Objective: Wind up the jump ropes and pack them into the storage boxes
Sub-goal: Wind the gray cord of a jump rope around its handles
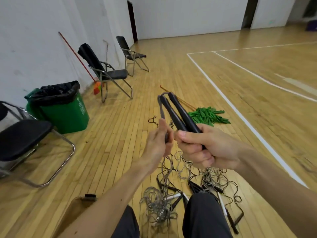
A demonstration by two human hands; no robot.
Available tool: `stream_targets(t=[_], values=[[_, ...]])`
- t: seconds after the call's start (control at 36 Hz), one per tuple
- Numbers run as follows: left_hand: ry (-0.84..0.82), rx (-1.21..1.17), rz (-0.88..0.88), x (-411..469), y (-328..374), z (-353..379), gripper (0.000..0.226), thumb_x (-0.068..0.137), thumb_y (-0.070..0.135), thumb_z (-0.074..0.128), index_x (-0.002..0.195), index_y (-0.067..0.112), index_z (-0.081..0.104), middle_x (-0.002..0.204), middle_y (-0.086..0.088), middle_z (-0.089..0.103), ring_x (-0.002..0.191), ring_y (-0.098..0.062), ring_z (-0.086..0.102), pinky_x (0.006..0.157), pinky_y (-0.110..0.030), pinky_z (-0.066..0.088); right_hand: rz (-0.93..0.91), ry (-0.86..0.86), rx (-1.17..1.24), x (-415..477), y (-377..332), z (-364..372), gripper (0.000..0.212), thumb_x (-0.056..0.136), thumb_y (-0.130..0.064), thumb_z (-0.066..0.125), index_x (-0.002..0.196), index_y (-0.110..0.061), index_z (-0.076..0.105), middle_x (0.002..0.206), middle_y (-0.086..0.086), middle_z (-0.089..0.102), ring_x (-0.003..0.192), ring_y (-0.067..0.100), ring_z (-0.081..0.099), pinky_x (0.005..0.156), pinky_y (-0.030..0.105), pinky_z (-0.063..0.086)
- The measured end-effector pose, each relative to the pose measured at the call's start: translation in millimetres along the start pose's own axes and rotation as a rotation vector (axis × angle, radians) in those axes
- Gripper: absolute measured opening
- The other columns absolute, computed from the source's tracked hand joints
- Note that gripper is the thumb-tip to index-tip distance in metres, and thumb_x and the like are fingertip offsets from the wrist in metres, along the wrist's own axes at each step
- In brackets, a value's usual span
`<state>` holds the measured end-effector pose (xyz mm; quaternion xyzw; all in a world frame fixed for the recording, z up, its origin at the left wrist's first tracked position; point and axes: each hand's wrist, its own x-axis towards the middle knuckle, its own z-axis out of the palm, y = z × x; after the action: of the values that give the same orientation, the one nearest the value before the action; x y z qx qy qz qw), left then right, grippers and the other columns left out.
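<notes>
Past the knees (204, 215), tangled jump ropes (159, 208) lie on the near floor, while the right hand (205, 148) clamps two black handles (181, 115) and the left hand (157, 141) pinches their grey cord (161, 109), whose hanging slack could snag in that pile during winding.

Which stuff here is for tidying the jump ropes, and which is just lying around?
For the job: black handles in right hand, grey rope in left hand, tangled ropes on floor.
Lying about: green bin, chairs, green mop, broom.
</notes>
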<state>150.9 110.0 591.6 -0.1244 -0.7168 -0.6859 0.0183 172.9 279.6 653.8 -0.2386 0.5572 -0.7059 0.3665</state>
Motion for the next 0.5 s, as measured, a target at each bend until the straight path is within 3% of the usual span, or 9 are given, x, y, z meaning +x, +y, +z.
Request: stream_targets(t=[0.08,0.19,0.25,0.31,0.39,0.44,0.5], values=[[0.001,0.065,-0.027,-5.6,-12.9,9.3,0.081,0.102,0.056,0.017,0.092,-0.017,0.05,0.056,-0.003,0.034,0.045,-0.011,0.028,0.043,-0.022,0.026,-0.03,0.019,-0.041,-3.0,-5.7,-0.8,0.036,0.101,-0.027,0.055,0.067,-0.019,0.044,0.054,-0.007,0.03,0.039,0.003,0.025,0.036,0.014,0.025],[-0.032,0.12,-0.171,-5.3,-14.9,20.6,0.071,0.107,0.048,0.02,0.071,-0.007,0.048,0.048,0.007,0.034,0.042,-0.008,0.027,0.046,-0.025,0.027,-0.027,0.108,-0.099,-2.0,-0.9,-2.8,0.033,0.098,-0.023,0.054,0.067,-0.019,0.044,0.056,-0.006,0.032,0.041,0.005,0.026,0.037,0.017,0.023],[-0.1,0.456,-0.278,1.5,-3.1,16.7,0.066,0.099,0.062,0.022,0.078,0.009,0.056,0.051,0.009,0.037,0.043,-0.009,0.032,0.048,-0.031,0.032,-0.021,0.215,-0.109,0.8,6.2,-12.9,0.03,0.097,-0.022,0.057,0.069,-0.018,0.047,0.058,-0.004,0.032,0.043,0.007,0.027,0.037,0.017,0.024],[-0.127,0.974,-0.32,11.4,17.3,-0.1,0.061,0.1,0.061,0.025,0.099,0.011,0.06,0.062,0.005,0.047,0.05,-0.01,0.045,0.048,-0.024,0.04,-0.01,0.314,-0.168,2.1,10.6,-24.1,0.029,0.096,-0.024,0.061,0.069,-0.021,0.053,0.061,-0.002,0.032,0.046,0.009,0.026,0.039,0.019,0.022],[-0.043,1.525,-0.13,27.9,61.0,-33.7,0.038,0.107,0.046,0.032,0.098,0.021,0.059,0.077,-0.001,0.058,0.072,-0.017,0.064,0.065,-0.029,0.056,-0.021,0.403,-0.195,1.0,7.9,-36.6,0.028,0.09,-0.028,0.065,0.069,-0.021,0.047,0.062,-0.001,0.03,0.047,0.01,0.024,0.039,0.019,0.02],[0.014,1.588,0.032,38.0,89.4,-50.3,0.033,0.107,0.046,0.035,0.086,0.029,0.055,0.078,-0.002,0.06,0.073,-0.018,0.064,0.067,-0.036,0.056,-0.05,0.415,-0.18,-0.6,3.0,-40.2,0.03,0.087,-0.03,0.066,0.067,-0.022,0.045,0.061,-0.001,0.028,0.045,0.009,0.022,0.038,0.019,0.019],[0.022,1.444,0.127,45.0,104.9,-60.9,0.029,0.104,0.049,0.039,0.09,0.028,0.053,0.073,0.004,0.06,0.067,-0.013,0.059,0.061,-0.033,0.047,-0.074,0.38,-0.171,-2.2,-2.2,-40.1,0.033,0.086,-0.033,0.066,0.065,-0.023,0.042,0.06,-0.002,0.026,0.043,0.008,0.021,0.039,0.018,0.018]])
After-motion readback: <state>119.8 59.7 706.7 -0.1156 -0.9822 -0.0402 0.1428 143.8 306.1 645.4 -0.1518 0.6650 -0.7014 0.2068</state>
